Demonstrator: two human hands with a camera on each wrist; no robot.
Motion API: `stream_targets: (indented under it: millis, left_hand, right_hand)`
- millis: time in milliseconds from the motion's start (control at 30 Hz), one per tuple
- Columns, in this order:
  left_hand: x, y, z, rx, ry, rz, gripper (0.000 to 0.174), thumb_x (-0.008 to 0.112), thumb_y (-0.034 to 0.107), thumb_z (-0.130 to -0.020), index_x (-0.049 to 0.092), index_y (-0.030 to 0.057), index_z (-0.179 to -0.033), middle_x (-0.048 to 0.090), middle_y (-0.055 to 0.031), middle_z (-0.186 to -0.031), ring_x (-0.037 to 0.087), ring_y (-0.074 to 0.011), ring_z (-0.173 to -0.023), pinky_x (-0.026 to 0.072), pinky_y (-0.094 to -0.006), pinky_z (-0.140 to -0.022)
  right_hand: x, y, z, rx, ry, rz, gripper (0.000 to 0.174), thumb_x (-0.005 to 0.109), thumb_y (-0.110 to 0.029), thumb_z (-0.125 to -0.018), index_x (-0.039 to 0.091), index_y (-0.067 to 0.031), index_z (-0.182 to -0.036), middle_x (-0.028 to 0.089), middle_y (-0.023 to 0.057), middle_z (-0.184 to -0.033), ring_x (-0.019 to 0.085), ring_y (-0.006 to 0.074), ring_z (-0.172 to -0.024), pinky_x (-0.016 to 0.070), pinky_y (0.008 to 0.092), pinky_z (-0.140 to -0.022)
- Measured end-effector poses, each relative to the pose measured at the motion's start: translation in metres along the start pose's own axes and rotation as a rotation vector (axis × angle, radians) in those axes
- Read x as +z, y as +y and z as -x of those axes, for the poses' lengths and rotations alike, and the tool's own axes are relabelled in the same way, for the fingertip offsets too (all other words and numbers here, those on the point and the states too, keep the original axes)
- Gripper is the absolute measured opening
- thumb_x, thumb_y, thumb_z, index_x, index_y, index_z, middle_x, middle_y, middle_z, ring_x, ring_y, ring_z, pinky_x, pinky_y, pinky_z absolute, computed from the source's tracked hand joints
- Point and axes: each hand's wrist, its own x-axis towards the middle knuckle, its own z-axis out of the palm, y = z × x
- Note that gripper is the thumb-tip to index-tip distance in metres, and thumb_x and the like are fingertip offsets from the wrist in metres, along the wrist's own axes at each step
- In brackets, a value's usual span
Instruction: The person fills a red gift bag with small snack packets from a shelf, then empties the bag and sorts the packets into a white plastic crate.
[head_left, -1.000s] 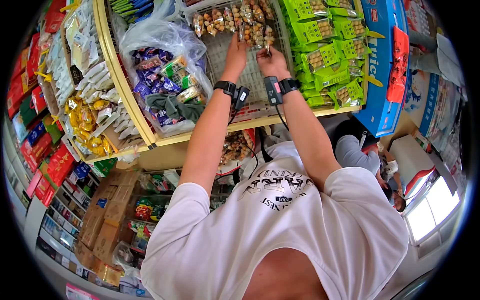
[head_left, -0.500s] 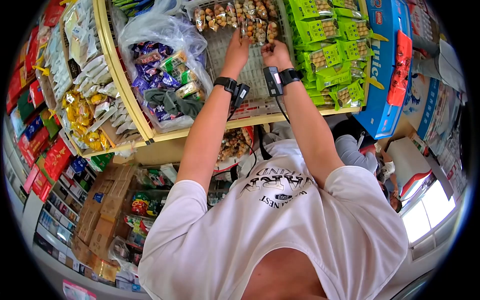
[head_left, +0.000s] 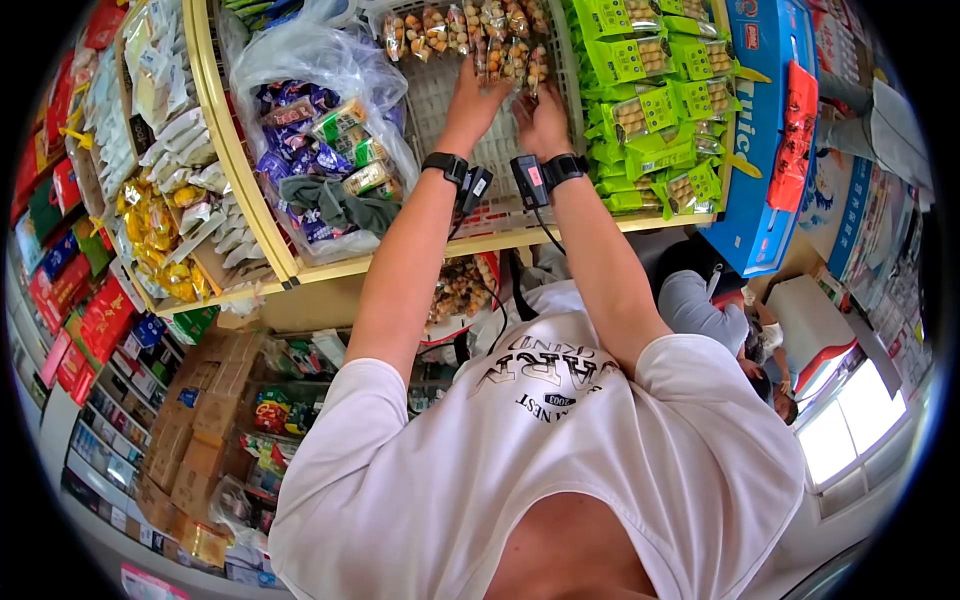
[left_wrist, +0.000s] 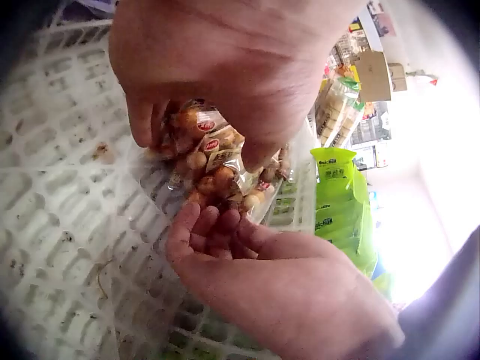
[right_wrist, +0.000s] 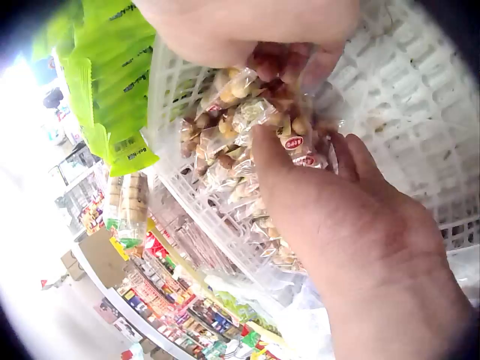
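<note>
Small clear packets [head_left: 510, 62] of round brown and cream snacks with red labels lie in rows at the far end of a white plastic basket [head_left: 437, 112]. My left hand [head_left: 470, 108] reaches over the nearest packets. In the right wrist view, the left hand's thumb [right_wrist: 271, 154] presses on one packet while the fingers curl round its other side. My right hand [head_left: 543, 125] is beside it. In the left wrist view, the right hand's fingers [left_wrist: 196, 229] are loosely bent, tips right at the lower ends of the packets [left_wrist: 217, 184], with the thumb apart.
Bright green snack packets [head_left: 645, 115] are stacked right of the basket. A clear plastic bag [head_left: 290, 75] with purple-wrapped snacks and a dark cloth [head_left: 335, 205] sits left. A pale wooden edge [head_left: 400, 268] runs along the front. A blue box [head_left: 760, 130] stands farther right; another person [head_left: 700, 310] is behind.
The right hand's fingers have loosened from a pinch at the packet ends and straightened somewhat. The left hand stays at the packets. The head view has shifted slightly.
</note>
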Motion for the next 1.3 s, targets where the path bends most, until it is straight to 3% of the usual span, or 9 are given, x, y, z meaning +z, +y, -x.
stream_targets:
  millis: [300,467,567,633,800,900,1133,1233,1300]
  left_hand:
    - [0.006,0.008,0.012,0.046,0.080,-0.044,0.090,0.072,0.039,-0.089,0.022,0.0002,-0.153,0.038,-0.0268,-0.148,0.052,-0.0370,-0.130,0.0475,-0.0444,-0.100]
    - [0.004,0.011,-0.008,0.085,0.029,-0.129,0.084,0.068,0.041,-0.091,0.028,-0.0016,-0.150,0.058,-0.0328,-0.126,0.060,-0.0434,-0.117,0.0492,-0.0468,-0.095]
    - [0.000,-0.005,-0.027,0.079,-0.028,-0.191,0.083,0.067,0.043,-0.090,0.031,-0.0033,-0.149,0.063,-0.0328,-0.119,0.061,-0.0461,-0.114,0.0496,-0.0471,-0.094]
    - [-0.004,-0.014,-0.031,0.135,-0.013,-0.182,0.087,0.069,0.044,-0.089,0.030,-0.0037,-0.149,0.060,-0.0317,-0.128,0.060,-0.0447,-0.117,0.0497,-0.0462,-0.095]
    - [-0.021,-0.005,-0.031,0.151,-0.238,-0.197,0.092,0.071,0.044,-0.087,0.026,-0.0029,-0.152,0.058,-0.0299,-0.132,0.059,-0.0404,-0.122,0.0476,-0.0435,-0.100]
    - [-0.016,-0.008,-0.027,0.192,-0.226,-0.116,0.093,0.072,0.040,-0.088,0.022,-0.0018,-0.153,0.056,-0.0297,-0.135,0.057,-0.0399,-0.125,0.0456,-0.0425,-0.103]
    - [-0.005,-0.015,-0.008,0.158,-0.117,-0.076,0.091,0.067,0.039,-0.093,0.015,0.0006,-0.156,0.049,-0.0306,-0.142,0.053,-0.0420,-0.128,0.0435,-0.0442,-0.105]
    - [-0.002,-0.018,-0.002,0.143,-0.070,-0.121,0.086,0.060,0.042,-0.097,0.012,0.0026,-0.157,0.044,-0.0329,-0.145,0.051,-0.0450,-0.129,0.0433,-0.0460,-0.105]
    - [-0.007,-0.012,-0.016,0.031,-0.169,-0.155,0.084,0.054,0.046,-0.099,0.010,0.0066,-0.158,0.038,-0.0339,-0.149,0.047,-0.0487,-0.131,0.0428,-0.0474,-0.106]
  right_hand:
    - [-0.001,0.003,-0.004,-0.210,-0.109,0.179,0.047,0.051,-0.015,-0.104,0.042,-0.0090,-0.150,0.059,0.0030,-0.101,0.056,0.0138,-0.090,0.0503,0.0316,-0.089]
    - [0.000,0.019,-0.014,-0.346,-0.065,0.123,0.043,0.054,-0.016,-0.103,0.048,-0.0065,-0.144,0.059,0.0040,-0.100,0.056,0.0142,-0.090,0.0498,0.0312,-0.090]
    - [0.006,0.025,-0.005,-0.283,0.056,-0.075,0.046,0.056,-0.021,-0.101,0.046,-0.0024,-0.142,0.057,0.0046,-0.105,0.054,0.0140,-0.095,0.0496,0.0312,-0.090]
    - [0.004,0.018,-0.005,-0.065,0.052,-0.150,0.037,0.058,-0.027,-0.101,0.053,-0.0018,-0.128,0.058,0.0084,-0.103,0.056,0.0198,-0.097,0.0508,0.0371,-0.098]
    - [0.002,-0.017,-0.006,0.324,-0.062,-0.239,0.046,0.057,-0.032,-0.102,0.045,-0.0001,-0.132,0.046,0.0169,-0.135,0.051,0.0332,-0.126,0.0461,0.0462,-0.109]
    - [0.006,-0.025,-0.023,0.488,0.059,-0.396,0.036,0.053,-0.030,-0.104,0.052,-0.0047,-0.130,0.055,0.0156,-0.123,0.056,0.0278,-0.113,0.0490,0.0411,-0.104]
    - [0.010,-0.018,-0.034,0.303,-0.077,-0.188,0.027,0.051,-0.024,-0.105,0.056,-0.0038,-0.122,0.057,0.0140,-0.116,0.058,0.0265,-0.107,0.0516,0.0391,-0.098]
    - [0.011,-0.024,-0.027,0.233,0.001,-0.106,0.033,0.053,-0.023,-0.104,0.050,0.0056,-0.118,0.053,0.0188,-0.118,0.055,0.0306,-0.108,0.0520,0.0411,-0.096]
    - [0.008,-0.027,-0.034,0.353,0.005,-0.106,0.030,0.055,-0.030,-0.102,0.055,-0.0061,-0.120,0.057,0.0112,-0.108,0.057,0.0263,-0.096,0.0518,0.0362,-0.085]
